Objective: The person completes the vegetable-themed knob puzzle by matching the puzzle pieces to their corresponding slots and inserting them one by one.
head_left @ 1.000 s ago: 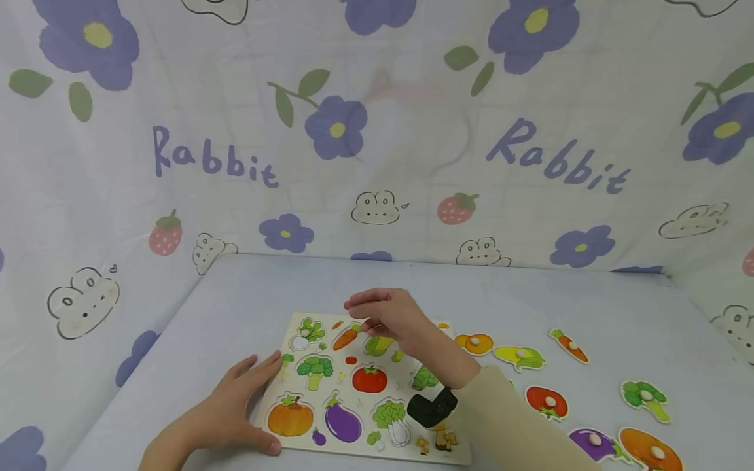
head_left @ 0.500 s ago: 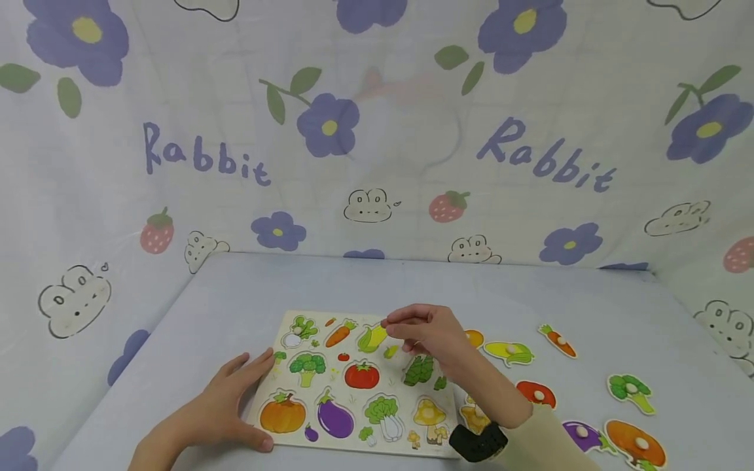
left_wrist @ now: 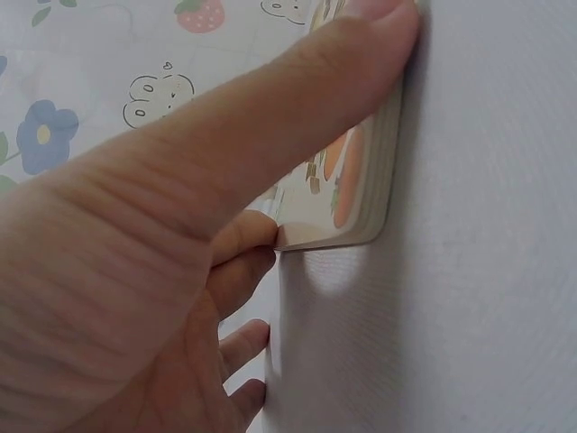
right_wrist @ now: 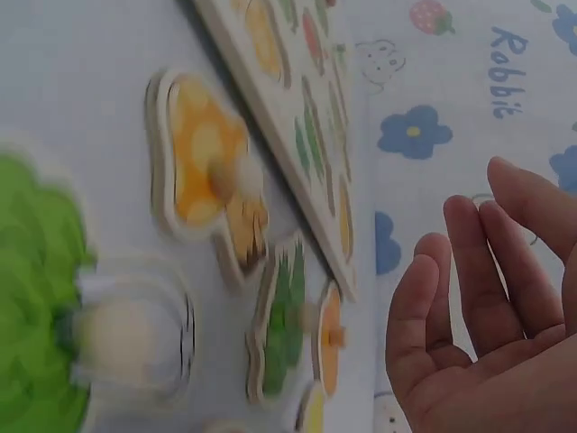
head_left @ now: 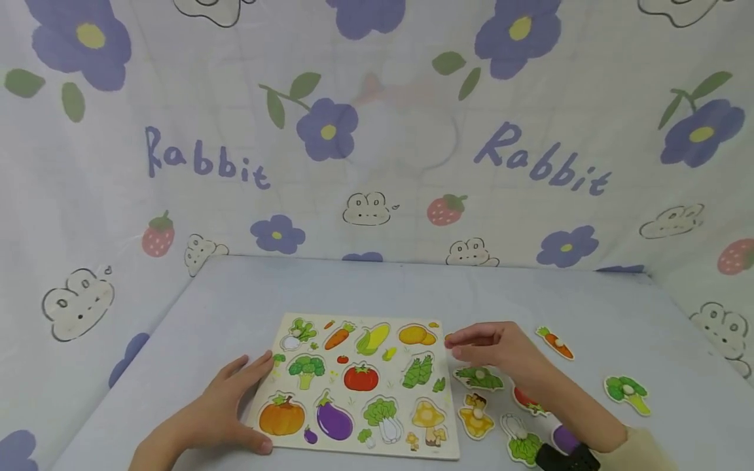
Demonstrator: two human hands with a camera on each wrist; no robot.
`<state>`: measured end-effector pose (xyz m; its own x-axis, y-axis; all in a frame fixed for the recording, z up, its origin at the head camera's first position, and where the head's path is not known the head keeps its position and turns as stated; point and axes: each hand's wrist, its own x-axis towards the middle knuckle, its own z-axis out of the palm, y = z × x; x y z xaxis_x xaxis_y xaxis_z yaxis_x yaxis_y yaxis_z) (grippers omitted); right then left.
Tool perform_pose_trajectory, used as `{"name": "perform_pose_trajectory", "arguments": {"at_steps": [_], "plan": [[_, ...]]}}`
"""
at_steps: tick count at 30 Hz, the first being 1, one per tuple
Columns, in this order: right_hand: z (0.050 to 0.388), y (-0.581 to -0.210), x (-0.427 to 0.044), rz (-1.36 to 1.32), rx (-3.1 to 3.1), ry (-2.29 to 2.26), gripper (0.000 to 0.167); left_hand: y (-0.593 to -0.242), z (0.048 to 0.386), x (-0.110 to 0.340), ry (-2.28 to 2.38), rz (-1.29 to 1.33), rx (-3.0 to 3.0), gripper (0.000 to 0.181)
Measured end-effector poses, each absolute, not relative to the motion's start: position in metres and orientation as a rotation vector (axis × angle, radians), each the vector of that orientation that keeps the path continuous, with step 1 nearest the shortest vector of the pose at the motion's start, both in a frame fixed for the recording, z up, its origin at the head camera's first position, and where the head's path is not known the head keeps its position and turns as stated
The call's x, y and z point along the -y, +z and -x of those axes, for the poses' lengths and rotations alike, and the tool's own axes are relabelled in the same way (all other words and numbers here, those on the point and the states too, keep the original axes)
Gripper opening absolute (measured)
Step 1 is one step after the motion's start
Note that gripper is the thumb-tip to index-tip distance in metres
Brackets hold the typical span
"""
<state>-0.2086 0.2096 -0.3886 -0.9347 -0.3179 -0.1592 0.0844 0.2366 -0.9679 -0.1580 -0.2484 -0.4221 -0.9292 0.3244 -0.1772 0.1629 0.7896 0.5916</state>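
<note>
A vegetable puzzle board (head_left: pixel 385 394) lies flat on the table, with pictured vegetable recesses. A turnip piece (head_left: pixel 298 335) sits in its far left corner. My left hand (head_left: pixel 206 417) rests at the board's left side, fingertips touching the edge and thumb (left_wrist: pixel 297 99) across the near corner. Past the board's far right corner, my right hand (head_left: pixel 506 353) hovers with loosely bent fingers and nothing visible in its grasp. Its fingertips are nearest an orange knobbed piece (head_left: pixel 449 337), mostly hidden in the head view but visible as an orange piece (right_wrist: pixel 330 350) in the right wrist view.
Right of the board lie loose knobbed pieces: a leafy green one (head_left: pixel 478 377), a mushroom (head_left: pixel 476 420), a cabbage (head_left: pixel 522 445) and a tomato (head_left: pixel 526 399). An eggplant (head_left: pixel 563 439) is partly covered. Farther right are a carrot (head_left: pixel 556 343) and broccoli (head_left: pixel 628 391).
My right hand has moved right, from above the board's far middle to the loose pieces beside it. The board's far right recesses are uncovered now. My left hand keeps its place.
</note>
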Motion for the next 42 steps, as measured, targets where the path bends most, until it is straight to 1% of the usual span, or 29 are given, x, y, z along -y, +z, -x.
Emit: {"name": "perform_pose_trajectory", "arguments": {"at_steps": [4,9,12,15,19,23,28,35,42], "plan": [[0.208,-0.373,-0.255,0.233,-2.351,-1.573,0.039,-0.424,0.16,0.248,0.872,-0.388,-2.701,0.121],[0.21,-0.355,-0.314,0.367,-2.465,-1.368,0.037,-0.426,0.161,0.249,0.872,-0.375,-2.706,0.122],[0.216,-0.356,-0.35,0.417,-2.472,-1.302,0.034,-0.425,0.161,0.251,0.871,-0.359,-2.707,0.122],[0.223,-0.362,-0.384,0.413,-2.458,-1.294,0.032,-0.425,0.158,0.251,0.87,-0.357,-2.702,0.122],[0.236,-0.371,-0.415,0.378,-2.468,-1.336,0.031,-0.424,0.158,0.251,0.866,-0.365,-2.71,0.121],[0.251,-0.381,-0.426,0.405,-2.467,-1.361,0.032,-0.424,0.159,0.251,0.859,-0.372,-2.708,0.121],[0.267,-0.392,-0.421,0.449,-2.41,-1.355,0.034,-0.425,0.161,0.252,0.862,-0.365,-2.7,0.121],[0.279,-0.406,-0.416,0.425,-2.336,-1.343,0.036,-0.423,0.16,0.253,0.862,-0.362,-2.707,0.121],[0.284,-0.419,-0.418,0.364,-2.254,-1.353,0.037,-0.425,0.159,0.25,0.862,-0.357,-2.696,0.121]]}}
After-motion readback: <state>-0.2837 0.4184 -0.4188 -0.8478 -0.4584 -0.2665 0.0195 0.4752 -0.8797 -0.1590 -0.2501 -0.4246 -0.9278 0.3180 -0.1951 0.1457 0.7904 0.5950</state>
